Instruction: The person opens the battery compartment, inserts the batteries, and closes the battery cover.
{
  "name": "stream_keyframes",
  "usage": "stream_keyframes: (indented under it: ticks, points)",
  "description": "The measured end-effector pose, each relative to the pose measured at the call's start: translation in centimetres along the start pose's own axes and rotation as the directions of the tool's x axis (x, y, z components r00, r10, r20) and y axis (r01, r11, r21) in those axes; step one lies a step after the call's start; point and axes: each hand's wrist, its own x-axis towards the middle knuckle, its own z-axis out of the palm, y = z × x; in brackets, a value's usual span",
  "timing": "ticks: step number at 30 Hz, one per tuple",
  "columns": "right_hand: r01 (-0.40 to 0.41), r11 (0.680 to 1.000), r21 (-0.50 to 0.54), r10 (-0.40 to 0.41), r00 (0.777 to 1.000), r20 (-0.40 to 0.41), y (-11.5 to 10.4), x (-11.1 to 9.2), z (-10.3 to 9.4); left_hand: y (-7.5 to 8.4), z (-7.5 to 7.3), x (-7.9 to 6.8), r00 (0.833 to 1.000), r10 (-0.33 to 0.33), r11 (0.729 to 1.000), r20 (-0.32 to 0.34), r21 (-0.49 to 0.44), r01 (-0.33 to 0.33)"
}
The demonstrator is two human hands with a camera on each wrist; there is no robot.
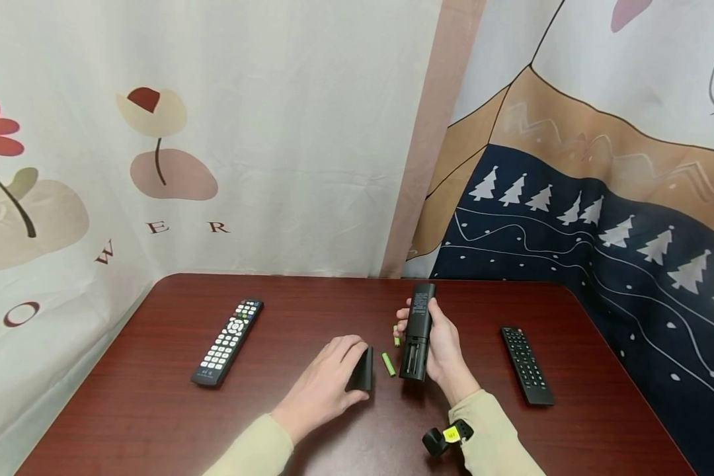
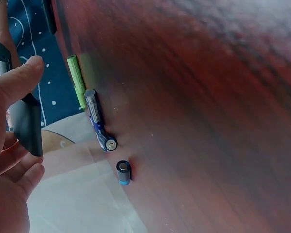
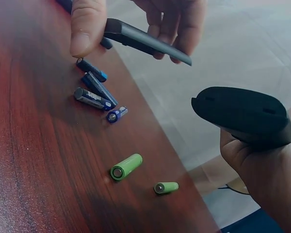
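Observation:
My left hand (image 1: 324,382) holds a dark battery cover (image 1: 363,370) between thumb and fingers, a little above the table. To its right, my right hand (image 1: 449,347) grips a black remote control (image 1: 418,330) with the back facing up and the lower battery compartment uncovered. In the right wrist view the end of this remote (image 3: 242,114) is seen, apart from the cover (image 3: 145,41). Two green batteries (image 3: 126,167) lie on the table between and below the hands. Several blue and dark batteries (image 3: 93,98) lie close by, partly hidden from the head view by the left hand.
A black remote with white buttons (image 1: 229,344) lies on the brown table (image 1: 137,396) at the left. Another black remote (image 1: 526,367) lies at the right. A dark strap device with a yellow label (image 1: 451,434) is on my right wrist. Printed curtains (image 1: 297,145) hang behind the table.

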Motion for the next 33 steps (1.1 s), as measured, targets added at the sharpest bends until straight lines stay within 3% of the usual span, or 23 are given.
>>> stream_keyframes:
  ticks: [10, 25, 33]
  points:
    - [0.003, 1.0, 0.003, -0.003, 1.0, -0.003, -0.1, 0.0, 0.0, -0.8, -0.2, -0.8, 0.998, -0.044, 0.999, 0.039, -0.015, 0.045]
    - [0.01, 1.0, 0.003, -0.01, 1.0, -0.021, -0.1, 0.0, -0.3, -2.3, -0.5, -1.9, 0.999, -0.038, 0.999, 0.029, 0.038, 0.037]
    - [0.01, 1.0, -0.006, -0.01, 0.999, -0.03, -0.2, 0.0, -0.3, -3.2, -0.8, -2.5, 0.997, -0.051, 0.997, 0.066, 0.066, 0.047]
